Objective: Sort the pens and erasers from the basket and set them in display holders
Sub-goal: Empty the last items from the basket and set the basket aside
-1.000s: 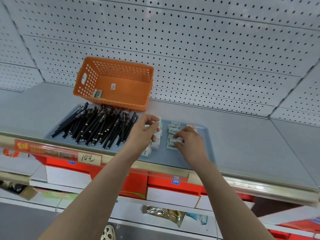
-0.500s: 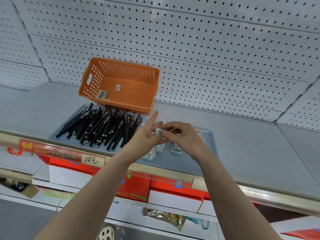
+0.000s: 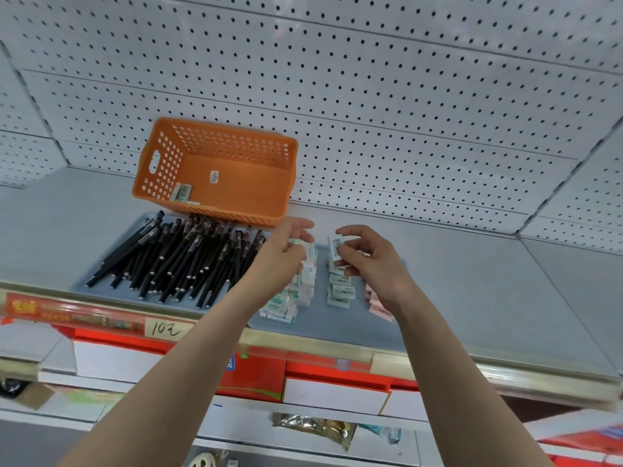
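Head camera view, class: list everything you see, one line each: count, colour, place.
shelf: one, grey, across the middle
pegboard: one, white, behind shelf
basket: one, orange, back of shelf
basket eraser: at least one, white, basket's left corner
tray: one, grey, shelf front
pens: many, black, heaped on tray's left
tray erasers: many, white-green, rows on tray's right
pink erasers: few, pink, tray's right edge
price tag: one, white, shelf rail
red boxes: several, red-white, lower shelf
left hand: one, pinches white eraser above tray
right hand: one, pinches barcoded eraser above tray

R hand pinches eraser.
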Demonstrator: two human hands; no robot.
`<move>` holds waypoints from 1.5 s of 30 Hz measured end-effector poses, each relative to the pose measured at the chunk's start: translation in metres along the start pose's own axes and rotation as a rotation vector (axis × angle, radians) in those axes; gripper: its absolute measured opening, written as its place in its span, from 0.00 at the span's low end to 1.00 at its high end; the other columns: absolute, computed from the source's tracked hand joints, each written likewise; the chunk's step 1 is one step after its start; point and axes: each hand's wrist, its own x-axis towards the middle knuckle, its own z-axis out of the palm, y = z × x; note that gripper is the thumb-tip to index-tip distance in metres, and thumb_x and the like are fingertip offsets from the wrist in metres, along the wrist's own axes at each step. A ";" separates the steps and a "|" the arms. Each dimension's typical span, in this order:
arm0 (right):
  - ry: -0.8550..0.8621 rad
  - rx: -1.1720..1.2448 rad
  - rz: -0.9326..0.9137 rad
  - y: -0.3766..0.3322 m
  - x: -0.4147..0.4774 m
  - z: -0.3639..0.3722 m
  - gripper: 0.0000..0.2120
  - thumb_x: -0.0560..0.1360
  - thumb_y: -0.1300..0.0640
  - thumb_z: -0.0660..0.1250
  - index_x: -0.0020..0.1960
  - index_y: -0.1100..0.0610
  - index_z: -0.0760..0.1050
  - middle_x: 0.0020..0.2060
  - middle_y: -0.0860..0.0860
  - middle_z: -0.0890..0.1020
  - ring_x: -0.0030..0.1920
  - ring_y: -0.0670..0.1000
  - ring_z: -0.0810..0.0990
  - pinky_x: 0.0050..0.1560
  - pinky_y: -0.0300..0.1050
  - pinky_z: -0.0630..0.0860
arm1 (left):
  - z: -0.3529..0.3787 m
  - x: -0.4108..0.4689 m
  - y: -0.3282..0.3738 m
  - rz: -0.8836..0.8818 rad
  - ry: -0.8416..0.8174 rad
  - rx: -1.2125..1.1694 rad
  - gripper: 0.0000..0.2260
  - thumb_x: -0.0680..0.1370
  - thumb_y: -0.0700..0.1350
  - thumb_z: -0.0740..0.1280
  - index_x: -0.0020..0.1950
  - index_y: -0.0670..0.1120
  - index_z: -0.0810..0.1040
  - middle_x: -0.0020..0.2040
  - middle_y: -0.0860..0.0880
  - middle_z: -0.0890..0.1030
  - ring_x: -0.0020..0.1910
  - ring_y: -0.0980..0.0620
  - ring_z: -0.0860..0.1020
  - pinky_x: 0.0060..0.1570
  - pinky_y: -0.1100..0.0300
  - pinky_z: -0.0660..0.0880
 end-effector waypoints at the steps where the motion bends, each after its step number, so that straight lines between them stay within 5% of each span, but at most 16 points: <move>1: 0.005 0.027 0.011 0.000 0.000 -0.001 0.10 0.78 0.65 0.66 0.58 0.57 0.77 0.44 0.57 0.80 0.40 0.49 0.83 0.40 0.38 0.78 | -0.001 0.001 -0.001 -0.010 -0.016 -0.001 0.22 0.75 0.31 0.55 0.59 0.54 0.72 0.55 0.52 0.76 0.43 0.52 0.73 0.41 0.55 0.72; 4: 0.008 0.104 0.036 -0.001 -0.001 -0.003 0.13 0.77 0.67 0.67 0.60 0.60 0.75 0.49 0.63 0.81 0.43 0.53 0.85 0.43 0.39 0.80 | -0.004 0.003 -0.002 -0.001 -0.019 0.022 0.24 0.73 0.27 0.52 0.57 0.53 0.71 0.58 0.50 0.73 0.51 0.53 0.72 0.42 0.58 0.70; 9: -0.022 0.120 0.026 0.001 -0.001 -0.007 0.16 0.75 0.70 0.69 0.61 0.59 0.78 0.53 0.64 0.81 0.46 0.56 0.86 0.47 0.41 0.81 | -0.003 0.003 -0.005 0.094 -0.051 -0.003 0.30 0.72 0.23 0.49 0.59 0.54 0.70 0.61 0.54 0.74 0.65 0.60 0.72 0.66 0.61 0.69; 14: -0.022 0.091 0.027 -0.001 -0.004 -0.009 0.20 0.71 0.72 0.72 0.60 0.57 0.78 0.50 0.59 0.82 0.42 0.49 0.85 0.43 0.38 0.80 | -0.004 0.003 -0.007 0.115 -0.071 0.005 0.28 0.77 0.27 0.53 0.63 0.58 0.70 0.61 0.54 0.75 0.65 0.61 0.73 0.60 0.53 0.74; 21: -0.023 0.073 0.038 0.005 -0.011 -0.025 0.21 0.70 0.72 0.73 0.59 0.56 0.78 0.54 0.62 0.81 0.46 0.54 0.83 0.48 0.44 0.82 | 0.013 -0.003 -0.007 0.127 -0.002 -0.022 0.27 0.77 0.27 0.54 0.62 0.57 0.70 0.59 0.53 0.77 0.63 0.60 0.75 0.61 0.57 0.73; 34: -0.042 0.102 0.053 0.012 -0.012 -0.045 0.20 0.69 0.72 0.73 0.59 0.58 0.78 0.51 0.62 0.82 0.44 0.52 0.84 0.42 0.39 0.80 | 0.044 -0.011 0.002 0.128 0.040 -0.033 0.25 0.77 0.26 0.55 0.65 0.51 0.70 0.58 0.50 0.77 0.61 0.62 0.75 0.61 0.65 0.73; 45: 0.000 0.042 0.018 0.004 -0.008 -0.060 0.21 0.68 0.70 0.75 0.59 0.56 0.79 0.51 0.57 0.83 0.43 0.52 0.84 0.44 0.41 0.81 | 0.050 0.002 0.011 0.143 0.028 -0.058 0.24 0.78 0.27 0.56 0.64 0.53 0.69 0.59 0.51 0.77 0.61 0.61 0.76 0.60 0.62 0.74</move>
